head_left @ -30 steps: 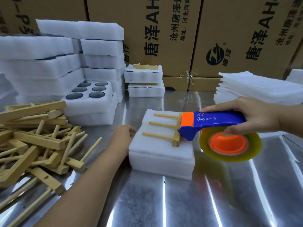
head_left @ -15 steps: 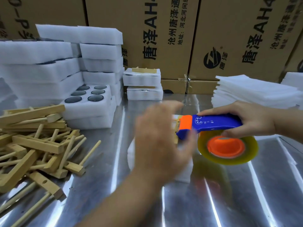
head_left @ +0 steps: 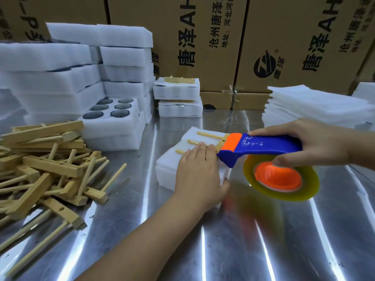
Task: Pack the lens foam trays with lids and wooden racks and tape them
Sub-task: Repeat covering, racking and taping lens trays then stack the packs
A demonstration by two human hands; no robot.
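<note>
A white foam tray with its lid (head_left: 170, 169) lies mid-table with a wooden rack (head_left: 205, 136) on top, its pegs pointing left. My left hand (head_left: 199, 175) lies flat over the lid and rack, fingers straight, thumb hanging over the tray's right side. My right hand (head_left: 316, 146) grips the blue handle of a tape dispenser (head_left: 263, 147). Its orange front edge sits at the rack's crossbar, and the yellowish tape roll (head_left: 282, 177) with an orange hub hangs below, to the right of the tray.
A heap of loose wooden racks (head_left: 46, 167) fills the left. Stacked foam trays (head_left: 60, 78) rise at back left, one open tray showing dark lenses (head_left: 110, 110). Two packed trays (head_left: 178, 96) stand at the back centre, flat foam lids (head_left: 312, 106) at right, cardboard boxes (head_left: 203, 37) behind.
My left hand left the tray's left side, swung up across the view and came down flat on top of the lid and rack. The right hand and dispenser barely moved.
</note>
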